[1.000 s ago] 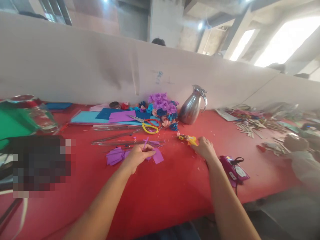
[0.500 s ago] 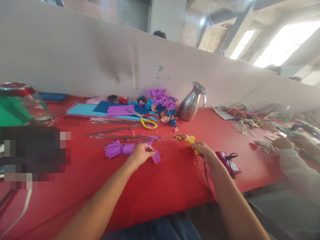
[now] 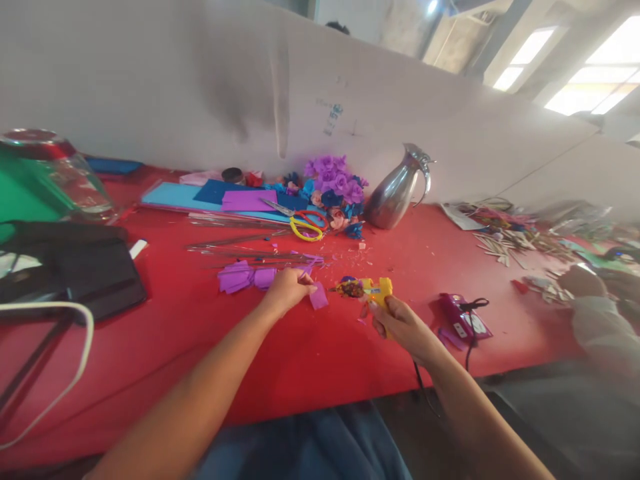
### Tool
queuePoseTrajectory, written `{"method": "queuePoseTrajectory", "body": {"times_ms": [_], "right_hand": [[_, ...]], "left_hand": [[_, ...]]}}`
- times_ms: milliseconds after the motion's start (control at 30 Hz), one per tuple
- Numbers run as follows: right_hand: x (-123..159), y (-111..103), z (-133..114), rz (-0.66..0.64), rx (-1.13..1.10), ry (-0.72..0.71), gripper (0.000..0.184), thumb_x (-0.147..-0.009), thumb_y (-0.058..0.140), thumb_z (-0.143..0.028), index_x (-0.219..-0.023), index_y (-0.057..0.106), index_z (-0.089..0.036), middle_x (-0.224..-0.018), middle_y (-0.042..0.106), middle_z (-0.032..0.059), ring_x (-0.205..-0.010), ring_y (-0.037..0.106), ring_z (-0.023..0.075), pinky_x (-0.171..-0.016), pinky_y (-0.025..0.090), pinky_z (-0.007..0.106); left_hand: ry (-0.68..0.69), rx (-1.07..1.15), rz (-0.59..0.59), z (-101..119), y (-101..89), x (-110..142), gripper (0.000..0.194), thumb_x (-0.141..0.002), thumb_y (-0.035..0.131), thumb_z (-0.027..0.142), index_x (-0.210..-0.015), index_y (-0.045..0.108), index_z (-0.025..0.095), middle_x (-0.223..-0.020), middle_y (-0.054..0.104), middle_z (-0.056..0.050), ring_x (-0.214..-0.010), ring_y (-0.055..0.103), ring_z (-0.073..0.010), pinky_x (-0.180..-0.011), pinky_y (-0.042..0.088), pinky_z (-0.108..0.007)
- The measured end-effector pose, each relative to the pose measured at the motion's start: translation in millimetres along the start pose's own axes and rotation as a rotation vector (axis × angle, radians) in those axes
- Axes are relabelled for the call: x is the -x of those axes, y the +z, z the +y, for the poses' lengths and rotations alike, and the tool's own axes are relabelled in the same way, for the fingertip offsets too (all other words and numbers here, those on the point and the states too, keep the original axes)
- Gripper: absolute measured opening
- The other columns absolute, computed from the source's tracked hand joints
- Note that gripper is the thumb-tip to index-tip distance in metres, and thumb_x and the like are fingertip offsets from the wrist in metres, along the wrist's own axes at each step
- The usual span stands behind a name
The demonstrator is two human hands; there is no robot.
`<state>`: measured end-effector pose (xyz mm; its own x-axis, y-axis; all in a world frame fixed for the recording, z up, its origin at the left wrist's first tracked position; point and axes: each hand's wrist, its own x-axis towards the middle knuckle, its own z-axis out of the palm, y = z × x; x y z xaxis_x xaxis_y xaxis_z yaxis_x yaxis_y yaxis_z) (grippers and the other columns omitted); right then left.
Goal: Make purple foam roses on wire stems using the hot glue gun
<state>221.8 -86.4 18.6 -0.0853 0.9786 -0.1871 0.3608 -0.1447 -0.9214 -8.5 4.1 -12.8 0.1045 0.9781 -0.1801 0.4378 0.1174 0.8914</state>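
Pinching a small purple paper square [image 3: 319, 297] between thumb and fingers of the left grip [image 3: 290, 291], its free part angled out to the right of the fingertips. Can also see a narrow purple strip [image 3: 307, 267] at the top of that grip, but cannot tell whether it is pinched too. Clasping a yellow glue gun [image 3: 384, 288] in the right grip [image 3: 400, 321], with its brown-crusted front end [image 3: 351, 289] pointing left toward the square. Cannot tell if tip and paper touch; just beside each other at least. Can see a dark cable [image 3: 424, 387] dropping below the right grip, past the edge of the red tabletop [image 3: 310, 360].

Looking just left of the left grip, find a purple paper roll [image 3: 264, 277] and a fanned purple paper stack [image 3: 235, 277]. Beyond that grip, find thin wires [image 3: 240, 251], then scissors [image 3: 307, 235] with one yellow and one red handle, resting partly over coloured sheets [image 3: 173, 196]. Farther out between both grips, see bunched paper flowers [image 3: 333, 179], with a steel jug [image 3: 394, 192] just to their right. Right of the right grip, near but apart, see a magenta box [image 3: 463, 317] with a dark cord. Well off to the right, see a co-worker's hand [image 3: 583, 283] beside pale scraps [image 3: 545, 291].
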Motion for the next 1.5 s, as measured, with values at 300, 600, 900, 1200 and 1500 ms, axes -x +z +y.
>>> {"method": "queuePoseTrajectory", "body": {"times_ms": [300, 600, 900, 1200, 1500], "right_hand": [[7.1, 18.0, -4.0, 0.011, 0.326, -0.088, 0.032, -0.085, 0.046, -0.048, -0.072, 0.054, -0.019, -0.055, 0.047, -0.0024, -0.050, 0.043, 0.0114, -0.047, 0.033, 0.023], [3.9, 22.4, -3.8, 0.000, 0.360, -0.108, 0.031, -0.085, 0.047, -0.047, -0.069, 0.051, -0.021, -0.055, 0.047, -0.0017, -0.049, 0.042, 0.0125, -0.047, 0.030, 0.024], [2.9, 19.7, -3.1, 0.003, 0.383, -0.116, 0.030, -0.087, 0.046, -0.044, -0.066, 0.046, -0.022, -0.056, 0.048, -0.0012, -0.049, 0.042, 0.0127, -0.047, 0.028, 0.024], [3.3, 16.3, -8.0, 0.022, 0.370, -0.082, 0.027, -0.084, 0.045, -0.046, -0.072, 0.048, -0.022, -0.058, 0.049, -0.0004, -0.052, 0.043, 0.0139, -0.050, 0.028, 0.025], [1.0, 11.9, -8.8, 0.061, 0.444, -0.087, 0.025, -0.083, 0.044, -0.042, -0.077, 0.055, -0.021, -0.064, 0.058, 0.0024, -0.058, 0.054, 0.0178, -0.055, 0.033, 0.026]], "left_hand": [[0.039, -0.133, 0.004, 2.7, -0.4, -1.9, 0.008, -0.061, 0.071, 0.017, -0.055, 0.065, 0.019, -0.060, 0.066, -0.002, -0.062, 0.060, -0.0196, -0.060, 0.037, -0.028], [0.064, -0.112, -0.003, 0.7, 0.2, -1.7, 0.008, -0.058, 0.073, 0.016, -0.056, 0.066, 0.019, -0.057, 0.066, -0.001, -0.061, 0.059, -0.0186, -0.059, 0.036, -0.028], [0.054, -0.091, -0.025, 0.6, 0.0, -1.9, 0.009, -0.054, 0.073, 0.014, -0.054, 0.065, 0.019, -0.055, 0.066, 0.000, -0.060, 0.058, -0.0178, -0.057, 0.036, -0.027], [0.055, -0.111, -0.034, -1.2, 0.4, -3.2, 0.010, -0.057, 0.074, 0.014, -0.056, 0.066, 0.019, -0.058, 0.067, -0.001, -0.062, 0.061, -0.0187, -0.060, 0.039, -0.028], [0.040, -0.161, -0.025, 1.5, -0.5, -3.9, 0.012, -0.059, 0.075, 0.014, -0.056, 0.066, 0.020, -0.061, 0.068, -0.002, -0.065, 0.061, -0.0202, -0.064, 0.040, -0.029]]}}
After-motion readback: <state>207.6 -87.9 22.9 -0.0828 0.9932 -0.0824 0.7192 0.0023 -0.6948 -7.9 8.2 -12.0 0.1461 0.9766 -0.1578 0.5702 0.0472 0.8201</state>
